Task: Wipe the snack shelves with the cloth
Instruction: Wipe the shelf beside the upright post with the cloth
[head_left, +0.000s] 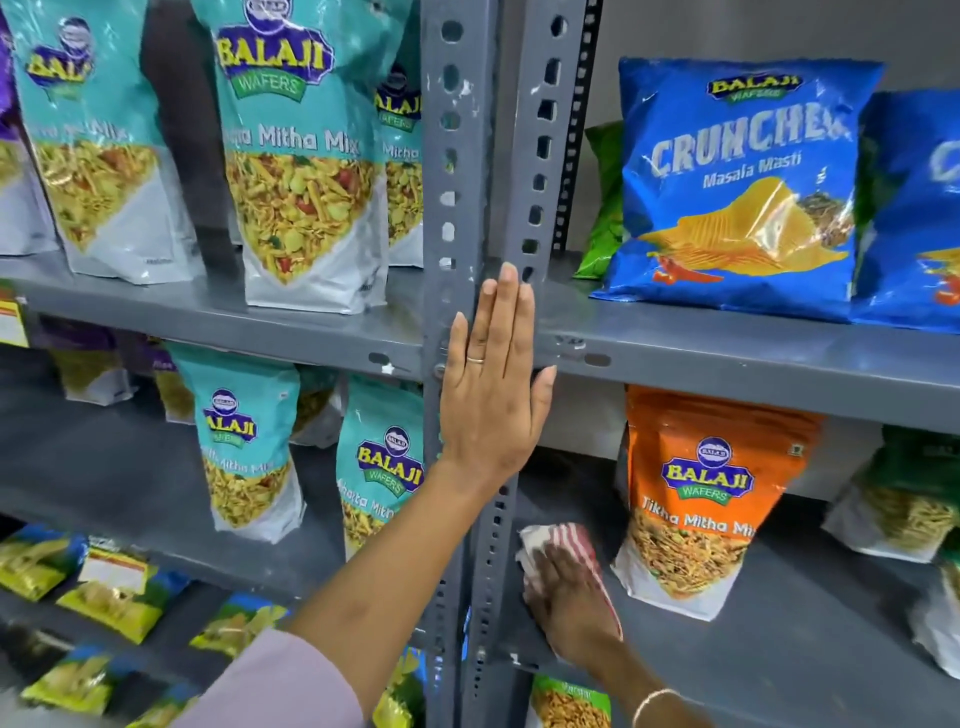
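1. The right hand (569, 597) lies flat, palm down, on the cloth (563, 545), covering most of it; only a white and red-striped edge shows. The cloth rests on the lower right shelf (779, 623), just beside the orange bag (701, 493).
2. The left hand (491, 384) is open, fingers together, pressed flat against the grey upright posts (457, 156); one ring (475, 359) shows.
3. Bags at the left and right edges are cut off; the green bag (605, 208) behind the blue one is mostly hidden.
4. Two blue bags are visible, and one orange.
5. Readable: "BALAJI WAFERS", "Mitha Mix" on the teal bag (301, 156); "CRUNCHEX Masala Masti" on the blue bag (737, 192); "Tikha Mitha" on orange.
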